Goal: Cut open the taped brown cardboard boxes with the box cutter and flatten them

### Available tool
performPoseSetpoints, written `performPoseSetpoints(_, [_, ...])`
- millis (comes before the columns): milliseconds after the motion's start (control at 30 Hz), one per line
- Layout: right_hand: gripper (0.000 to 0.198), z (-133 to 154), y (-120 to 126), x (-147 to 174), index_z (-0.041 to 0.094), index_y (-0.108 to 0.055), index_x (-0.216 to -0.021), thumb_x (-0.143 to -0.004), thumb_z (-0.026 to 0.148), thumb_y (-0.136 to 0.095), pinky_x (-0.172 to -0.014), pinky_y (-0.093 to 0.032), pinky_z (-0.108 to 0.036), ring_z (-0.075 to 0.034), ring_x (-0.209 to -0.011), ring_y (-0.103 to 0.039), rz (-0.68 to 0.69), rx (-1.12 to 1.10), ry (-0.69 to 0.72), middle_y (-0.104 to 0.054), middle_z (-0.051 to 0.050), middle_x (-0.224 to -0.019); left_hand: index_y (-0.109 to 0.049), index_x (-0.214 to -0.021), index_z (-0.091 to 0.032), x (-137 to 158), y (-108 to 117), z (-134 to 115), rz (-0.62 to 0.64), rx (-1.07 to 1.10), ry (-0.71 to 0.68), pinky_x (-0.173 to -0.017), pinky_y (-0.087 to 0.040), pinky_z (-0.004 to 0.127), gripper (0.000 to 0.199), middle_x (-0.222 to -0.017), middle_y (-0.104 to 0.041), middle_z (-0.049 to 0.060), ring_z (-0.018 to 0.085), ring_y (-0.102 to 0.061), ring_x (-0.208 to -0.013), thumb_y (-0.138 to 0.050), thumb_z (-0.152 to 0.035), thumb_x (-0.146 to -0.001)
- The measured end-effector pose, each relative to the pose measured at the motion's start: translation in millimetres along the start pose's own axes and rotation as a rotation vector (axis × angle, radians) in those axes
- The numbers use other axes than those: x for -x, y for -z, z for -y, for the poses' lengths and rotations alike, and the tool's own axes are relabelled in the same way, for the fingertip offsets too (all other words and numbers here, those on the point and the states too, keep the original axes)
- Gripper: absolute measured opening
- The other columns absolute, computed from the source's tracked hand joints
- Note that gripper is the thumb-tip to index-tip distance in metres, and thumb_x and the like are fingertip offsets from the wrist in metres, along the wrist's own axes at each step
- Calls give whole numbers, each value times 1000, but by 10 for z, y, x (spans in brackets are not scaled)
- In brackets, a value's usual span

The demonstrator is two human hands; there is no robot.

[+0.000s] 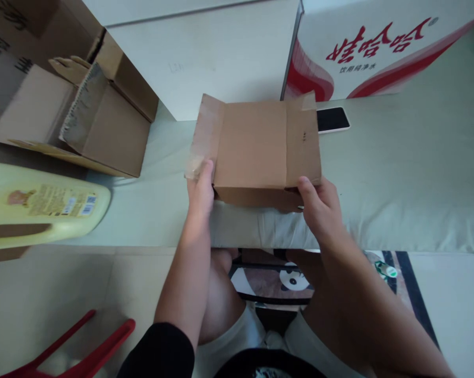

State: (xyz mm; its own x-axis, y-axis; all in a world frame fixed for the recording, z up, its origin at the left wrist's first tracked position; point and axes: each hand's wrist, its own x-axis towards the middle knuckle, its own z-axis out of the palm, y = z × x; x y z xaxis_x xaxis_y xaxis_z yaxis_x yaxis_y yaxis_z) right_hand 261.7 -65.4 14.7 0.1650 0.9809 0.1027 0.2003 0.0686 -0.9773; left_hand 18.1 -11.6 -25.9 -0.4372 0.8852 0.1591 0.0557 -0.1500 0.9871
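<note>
The cardboard box (254, 144) was near the front edge of the surface (410, 173), its side flaps spread outward, not yet folded in; what else was left, you could not tell. Your left hand (201, 186) and right hand (324, 207) gripped its near corners, thumbs on top, other fingers mostly hidden. Its underside was out of sight; its right flap partly covered a phone (334, 119).

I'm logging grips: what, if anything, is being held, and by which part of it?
A brown cardboard box, held at its near corners: the left hand at the left one, the right hand at the right.
</note>
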Motion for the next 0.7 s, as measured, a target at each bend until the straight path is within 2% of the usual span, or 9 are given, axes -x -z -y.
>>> performPoseSetpoints(200, [34,39,-5,8,23,-61,-72,-89,52,-60,-68,-55,-34,-21,-71,-66,-14,12,-49,-69,-2,-71,-77,-95,-22,5,-31,-5,-56,58,52,-121,-47,47,59,-118,-78,10,34,-67,-130,-84,-72,-64])
performPoseSetpoints(467, [30,38,1,4,23,-59,-73,-88,49,-60,-64,-52,-32,-21,-72,-64,-26,28,-77,-65,-2,-70,-77,-94,-21,25,-59,-52,-63,113,67,-123,-45,48,52,-118,-78,9,34,-66,-131,-85,-65,-67])
performPoseSetpoints(600, [31,24,10,2,23,-58,-71,-86,50,-61,-64,-52,-32,-20,-71,-63,-46,21,-83,-65,-2,-69,-77,-94,-22,18,-38,-23,-51,113,73,-123,-45,48,54,-117,-79,9,35,-66,-132,-85,-67,-65])
performPoseSetpoints(700, [33,15,33,-11,23,-60,-72,-87,53,-59,-64,-52,-32,-21,-71,-64,-54,31,-87,-64,-2,-69,-77,-101,-23,4,-9,31,-17,74,67,-125,-43,49,60,-123,-77,10,34,-62,-137,-81,-73,-68])
